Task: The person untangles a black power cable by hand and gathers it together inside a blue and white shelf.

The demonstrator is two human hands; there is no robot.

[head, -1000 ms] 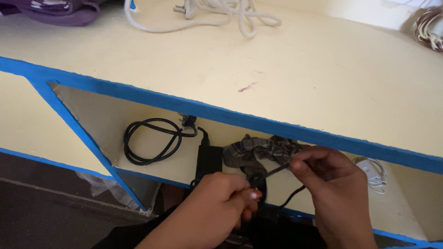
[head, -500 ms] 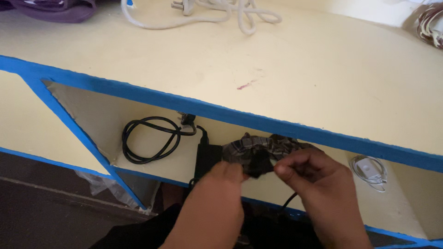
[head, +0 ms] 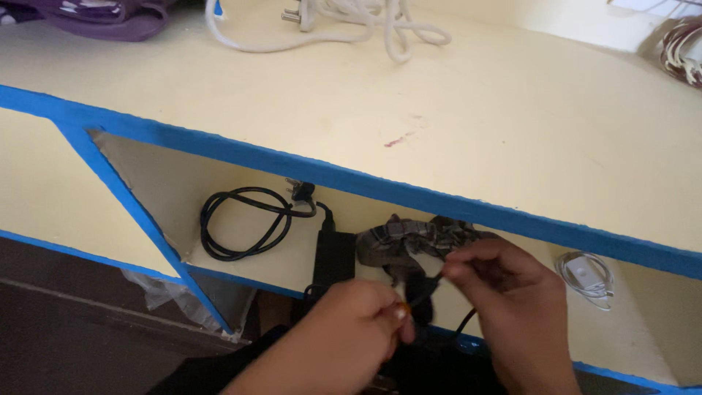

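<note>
Your two hands meet over a thin black cable at the front edge of the lower shelf. The short stretch between them runs low-left to high-right, its long axis slanting up toward your right hand; a further length drops away below that hand near the shelf's blue lip. Your left hand is closed, thumb and fingertips pinched at the cable's lower end; what exactly sits in the pinch is too small to tell. Your right hand is curled, thumb and forefinger nipping the upper end. Just behind the cable, a crumpled grey checked cloth lies on the shelf, touching or nearly touching your right knuckles. Beside it to the left lies a black power adapter brick, long axis front to back, its lead running to a coiled black cord with a plug at the back. To the right on the same shelf, a small white cable bundle. On the cream tabletop above, a thick white cord with plug, purple fabric at the far left corner.
</note>
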